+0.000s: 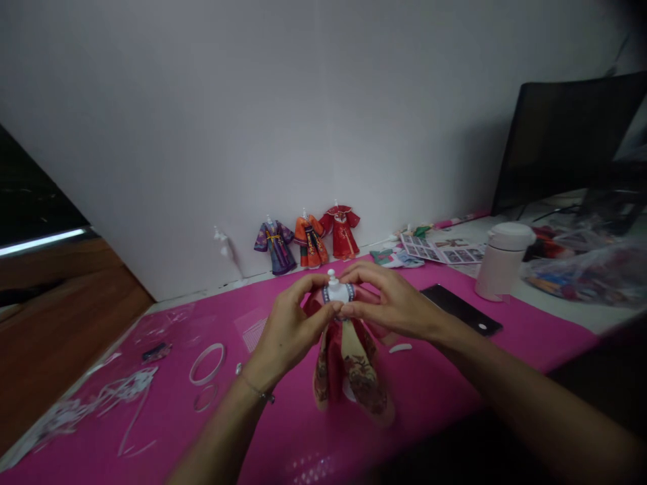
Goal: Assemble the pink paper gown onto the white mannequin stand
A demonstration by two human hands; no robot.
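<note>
A small headless doll body with a white neck and chest stands upright in front of me. It wears a red doll dress with a cream, dark-patterned front panel and light trim at the shoulders. My left hand is closed on the dress at the chest and shoulder on the left. On the other side my right hand pinches the dress at the same height. Both thumbs meet at the front, just under the white chest. The fingers behind the doll are partly hidden.
Three dressed doll bodies, purple, orange and red, lean on the wall beside a bare one. Tape rings and white scraps lie left. A phone, white bottle and monitor stand right.
</note>
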